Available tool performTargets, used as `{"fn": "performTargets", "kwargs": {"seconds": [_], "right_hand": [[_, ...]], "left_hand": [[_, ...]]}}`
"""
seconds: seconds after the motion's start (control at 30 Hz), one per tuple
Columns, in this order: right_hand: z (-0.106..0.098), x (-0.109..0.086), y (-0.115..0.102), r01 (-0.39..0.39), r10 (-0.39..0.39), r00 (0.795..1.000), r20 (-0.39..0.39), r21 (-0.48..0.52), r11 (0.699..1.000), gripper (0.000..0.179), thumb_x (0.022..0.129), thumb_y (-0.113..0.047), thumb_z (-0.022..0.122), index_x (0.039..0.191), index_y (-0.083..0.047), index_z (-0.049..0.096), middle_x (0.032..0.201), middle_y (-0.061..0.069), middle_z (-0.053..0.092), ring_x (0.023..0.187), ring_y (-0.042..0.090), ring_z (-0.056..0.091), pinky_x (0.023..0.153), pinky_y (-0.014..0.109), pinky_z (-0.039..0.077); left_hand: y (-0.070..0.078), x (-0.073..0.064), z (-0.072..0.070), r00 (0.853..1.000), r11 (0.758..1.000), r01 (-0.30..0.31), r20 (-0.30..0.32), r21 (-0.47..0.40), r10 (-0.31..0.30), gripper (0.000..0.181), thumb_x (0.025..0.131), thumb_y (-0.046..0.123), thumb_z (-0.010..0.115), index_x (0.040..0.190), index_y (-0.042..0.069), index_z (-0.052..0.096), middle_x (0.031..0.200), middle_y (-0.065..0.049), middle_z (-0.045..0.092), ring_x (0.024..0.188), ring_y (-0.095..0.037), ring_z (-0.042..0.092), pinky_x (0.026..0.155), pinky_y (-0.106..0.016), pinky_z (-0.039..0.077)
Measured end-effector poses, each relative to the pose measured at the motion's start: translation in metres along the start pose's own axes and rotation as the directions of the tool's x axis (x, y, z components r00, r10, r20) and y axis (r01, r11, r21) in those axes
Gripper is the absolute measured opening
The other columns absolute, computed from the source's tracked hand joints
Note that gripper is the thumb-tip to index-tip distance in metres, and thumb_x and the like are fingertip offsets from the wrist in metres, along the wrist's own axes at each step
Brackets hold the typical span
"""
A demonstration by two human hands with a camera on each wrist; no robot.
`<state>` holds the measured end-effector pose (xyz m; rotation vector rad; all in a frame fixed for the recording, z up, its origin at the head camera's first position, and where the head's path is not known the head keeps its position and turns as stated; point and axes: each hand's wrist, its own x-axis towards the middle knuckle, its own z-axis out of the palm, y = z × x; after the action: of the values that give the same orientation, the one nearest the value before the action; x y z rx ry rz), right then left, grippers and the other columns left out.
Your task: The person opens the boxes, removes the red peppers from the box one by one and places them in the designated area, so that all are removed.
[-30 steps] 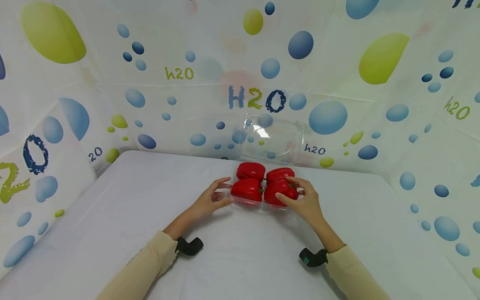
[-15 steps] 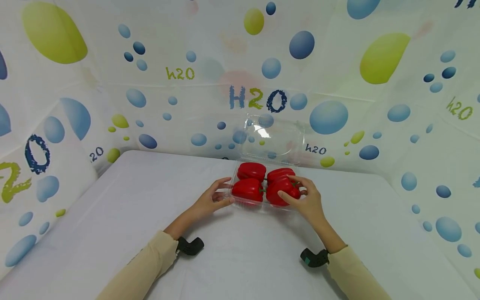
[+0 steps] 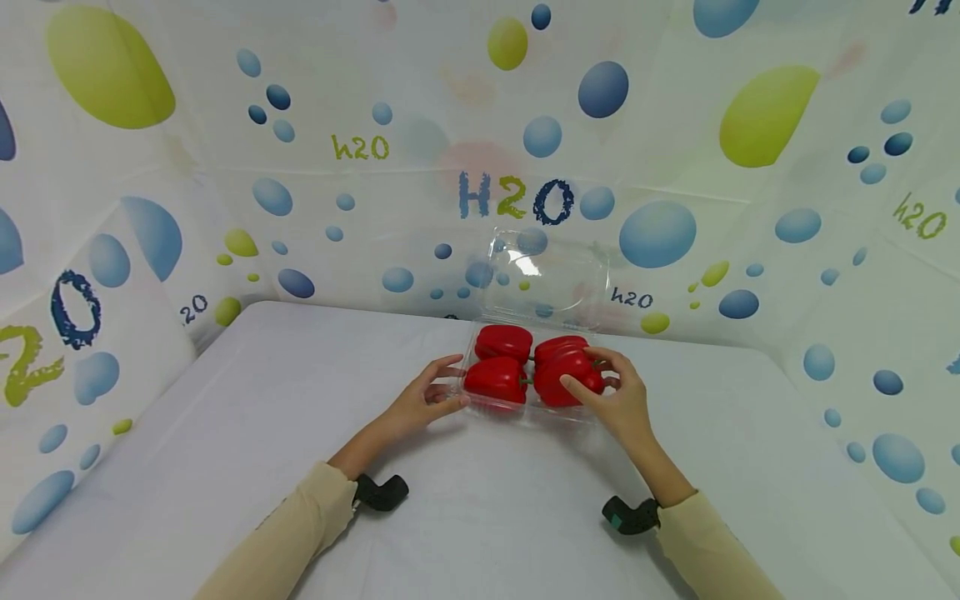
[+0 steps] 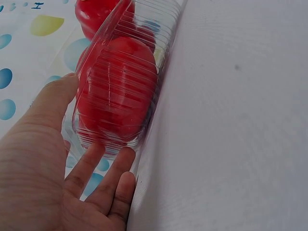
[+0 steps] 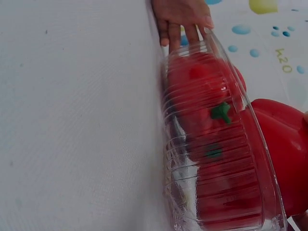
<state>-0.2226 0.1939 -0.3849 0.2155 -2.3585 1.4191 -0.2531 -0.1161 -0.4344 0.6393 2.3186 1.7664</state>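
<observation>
A clear plastic clamshell container [image 3: 536, 411] stands at the back of the table, its lid [image 3: 555, 287] raised behind it. Several red bell peppers [image 3: 502, 342] fill it. At the container's left end my left hand [image 3: 416, 404] holds it, thumb at the rim and fingertips against the ribbed wall, as the left wrist view shows. My right hand [image 3: 624, 404] grips the front right bell pepper [image 3: 558, 379] between thumb and fingers. In the right wrist view this held pepper [image 5: 279, 149] sits above the container's rim, while green stems [image 5: 221, 112] show through the wall.
A white cloth [image 3: 480, 508] covers the table. Close behind the container's lid hangs a white curtain [image 3: 420, 233] with blue and green dots. Each wrist bears a black camera mount [image 3: 381, 493].
My right hand has shifted slightly right and up with the front right bell pepper, which has turned a little in its grip. My left hand stays at the container's left end.
</observation>
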Motion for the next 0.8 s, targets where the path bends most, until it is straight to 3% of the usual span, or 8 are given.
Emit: {"fn": "performTargets", "kwargs": {"seconds": [0.8], "right_hand": [[-0.0005,-0.0022,-0.0079,-0.043,0.042,0.999,0.014,0.094,0.995,0.053,0.084,-0.018,0.077,0.128,-0.003,0.051,0.126,0.012,0.057,0.109,0.02,0.053,0.083,0.014,0.048]], "left_hand": [[0.0023,-0.0007,0.0006,1.0,1.0,0.005,0.002,-0.013,-0.005,0.072,0.093,0.017,0.068,0.152,0.015,0.028,0.145,-0.017,0.044,0.125,-0.036,0.052,0.1,-0.041,0.048]]}}
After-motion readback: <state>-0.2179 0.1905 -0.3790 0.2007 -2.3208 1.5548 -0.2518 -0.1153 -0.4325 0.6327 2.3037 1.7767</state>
